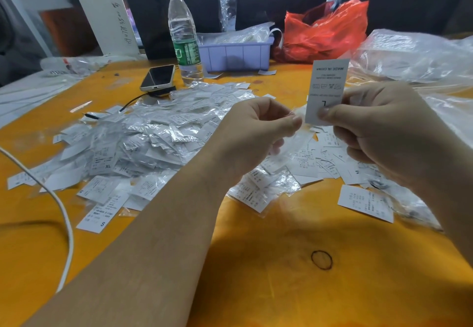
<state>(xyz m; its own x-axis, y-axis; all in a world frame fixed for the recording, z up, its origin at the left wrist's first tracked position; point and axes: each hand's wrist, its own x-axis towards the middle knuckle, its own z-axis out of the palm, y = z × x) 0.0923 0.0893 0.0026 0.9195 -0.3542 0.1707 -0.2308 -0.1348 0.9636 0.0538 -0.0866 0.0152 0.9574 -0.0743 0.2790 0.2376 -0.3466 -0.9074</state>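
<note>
The care label (326, 88), printed L, stands upright above the orange table (256, 262), pinched at its lower edge between the thumb and forefinger of the right hand (378, 127). It looks light, thin and fairly stiff, and would likely crease if squeezed mid-sheet, so the bottom margin is the sensible hold. At its seven o'clock the left hand (256, 127) pinches a limp, slippery clear sleeve (294, 145). A heap of bagged labels (153, 132) lies at nine o'clock, a water bottle (183, 34) at ten.
</note>
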